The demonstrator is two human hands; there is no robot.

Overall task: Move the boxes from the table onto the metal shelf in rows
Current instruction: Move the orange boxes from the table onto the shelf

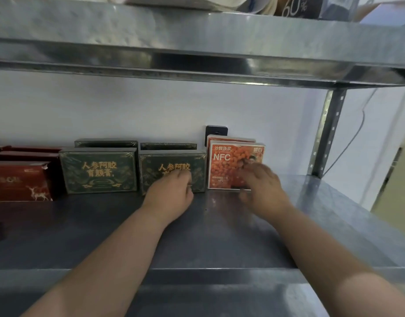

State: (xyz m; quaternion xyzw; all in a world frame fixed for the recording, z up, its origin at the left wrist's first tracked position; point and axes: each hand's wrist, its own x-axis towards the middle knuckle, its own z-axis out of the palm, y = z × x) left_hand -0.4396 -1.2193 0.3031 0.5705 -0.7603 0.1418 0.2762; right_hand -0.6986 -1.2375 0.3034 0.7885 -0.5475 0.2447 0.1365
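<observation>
green box (151, 170) and orange box (229, 161) stand upright, side by side at 12 o'clock on the shelf (219, 236), faces out to keep the row. left hand (171, 193), fingers curled, holding nothing, knuckles the green box; right hand (263, 186), at its 3 o'clock, spreads blurred fingers on the orange box, likely nudging it flush.

Printed in gold on the green box (98, 171), left of the left hand (171, 193): 人参阿胶育颜膏. On the second green box (151, 170), behind that hand: 人参阿胶, lower line covered by knuckles. On the orange box (229, 165), under the right hand (263, 186): 沙棘原浆, large white NFC, small NFC near the bottom. High above the right hand, on a dark pack (293, 6): 60%. On the red box (18, 181), far left of both hands: gold print, too blurred to read.
</observation>
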